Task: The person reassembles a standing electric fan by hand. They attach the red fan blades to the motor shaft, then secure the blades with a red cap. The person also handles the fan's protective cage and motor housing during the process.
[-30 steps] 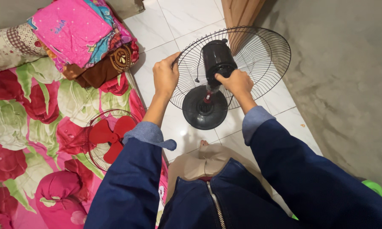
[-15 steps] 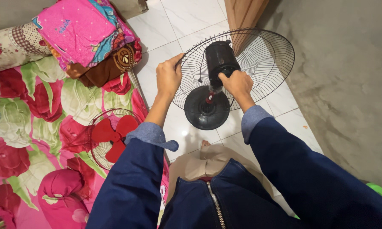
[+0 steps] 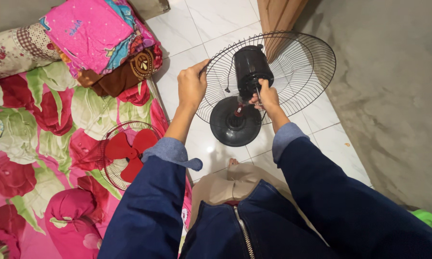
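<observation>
Fan blade (image 3: 129, 154) on mattress (image 3: 43, 144), left.

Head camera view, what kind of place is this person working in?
Most likely a bedroom in a home. A mattress with a flowered sheet lies on the white tiled floor, folded bedding is stacked on it, and both hands hold a household fan that is partly taken apart.

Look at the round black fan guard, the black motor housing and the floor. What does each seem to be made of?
Round black fan guard: thin wire, probably painted metal, since it is see-through radial spokes. Black cylindrical motor housing: smooth, slightly glossy, likely plastic. White floor: glossy tiles with grout lines, probably ceramic or marble-look.
</observation>
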